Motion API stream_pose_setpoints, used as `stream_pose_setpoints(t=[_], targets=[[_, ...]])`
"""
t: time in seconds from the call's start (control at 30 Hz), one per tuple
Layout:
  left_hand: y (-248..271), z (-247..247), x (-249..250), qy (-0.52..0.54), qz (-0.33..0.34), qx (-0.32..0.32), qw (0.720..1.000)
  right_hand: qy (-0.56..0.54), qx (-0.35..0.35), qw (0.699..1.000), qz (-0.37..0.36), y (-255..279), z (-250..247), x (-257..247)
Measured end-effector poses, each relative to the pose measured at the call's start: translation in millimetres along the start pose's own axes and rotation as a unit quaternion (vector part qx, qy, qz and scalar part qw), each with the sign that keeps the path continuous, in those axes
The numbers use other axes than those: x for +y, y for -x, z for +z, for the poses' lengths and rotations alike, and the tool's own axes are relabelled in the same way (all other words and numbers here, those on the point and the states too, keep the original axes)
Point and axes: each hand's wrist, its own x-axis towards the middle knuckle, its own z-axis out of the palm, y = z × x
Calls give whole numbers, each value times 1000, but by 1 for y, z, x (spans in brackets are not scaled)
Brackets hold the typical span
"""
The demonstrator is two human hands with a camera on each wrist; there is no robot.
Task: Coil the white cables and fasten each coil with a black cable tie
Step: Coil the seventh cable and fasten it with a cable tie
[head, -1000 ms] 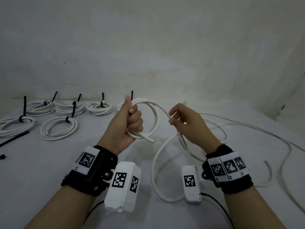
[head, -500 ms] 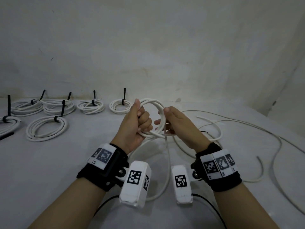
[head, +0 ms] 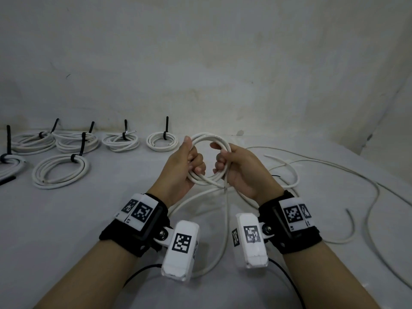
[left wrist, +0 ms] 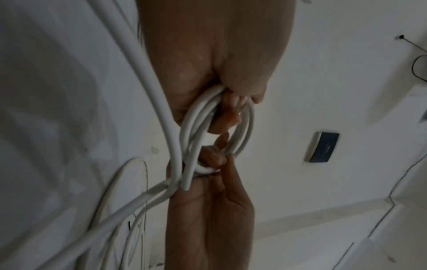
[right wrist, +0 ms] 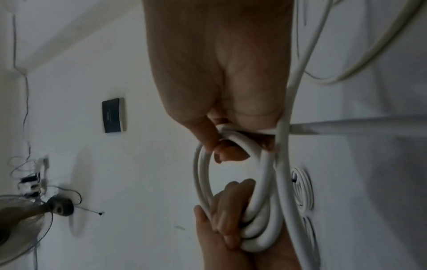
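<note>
White cable (head: 207, 139) is looped into a small coil held up above the table (head: 111, 219), between both hands. Left hand (head: 180, 172) has fingers curled tight round the coil's left side, thumb up along it. Right hand (head: 243, 170) grips the right side the same way, fingers wrapped through the loop. Loose tail drops down to the table. Tied coils (head: 60, 170) with black cable ties (head: 166, 127) sit off left.
</note>
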Motion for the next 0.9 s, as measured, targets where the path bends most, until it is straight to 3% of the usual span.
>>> stream_pose_setpoints(t=[0.23, 0.4, 0.53, 0.6, 0.67, 0.73, 0.83, 0.87, 0.9], targets=[[6, 12, -4, -18, 10, -10, 1000, -15, 15, 1000, 21, 2, 1, -4], [7, 8, -3, -47, 2, -2, 999, -61, -20, 997, 40, 4, -2, -5], [12, 9, 6, -137, -34, -17, 990, -43, 50, 998, -5, 1, 5, -3], [19, 6, 15, -289, -70, -39, 954, -50, 93, 994, -32, -1, 4, -5], [28, -4, 25, -446, -130, -104, 880, -87, 127, 987, -55, -2, 0, -9], [36, -15, 34, -532, -168, -195, 807, -117, 154, 978, -80, -3, -5, -14], [40, -26, 49, -660, -101, -253, 701, -145, 181, 967, -108, -3, -11, -17], [37, -28, 55, -697, -67, -230, 676, -156, 188, 963, -115, -3, -12, -17], [36, -29, 60, -717, -36, -190, 670, -168, 193, 959, -121, -3, -13, -17]])
